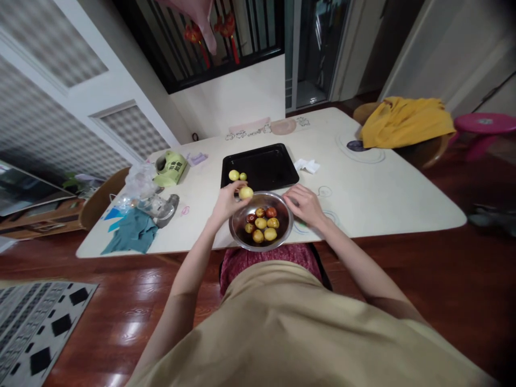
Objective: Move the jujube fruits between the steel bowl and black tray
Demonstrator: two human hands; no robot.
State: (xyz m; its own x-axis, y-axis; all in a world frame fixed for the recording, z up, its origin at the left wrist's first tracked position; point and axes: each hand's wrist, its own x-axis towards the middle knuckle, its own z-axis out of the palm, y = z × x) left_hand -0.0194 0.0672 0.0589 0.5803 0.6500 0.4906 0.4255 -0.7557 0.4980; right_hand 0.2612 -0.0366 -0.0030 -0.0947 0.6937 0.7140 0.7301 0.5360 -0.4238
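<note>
Yellow fruit held in the left hand at the rim of a metal bowl on a white table.
The yellow fruit [246, 193] was gripped between the partly closed fingers and thumb of the left hand [227, 202], at the far left rim of the metal bowl [238, 216]. The right hand [305, 205] was noted at the bowl's right rim, fingers bent; whether the rim was grasped could not be determined. Yellow and reddish fruits [261, 222] were contained in the bowl, which was placed at the near edge of the white table [382, 199]. Beyond it, two green-yellow fruits [234, 175] were found in a black tray [266, 163], toward its near left corner.
</note>
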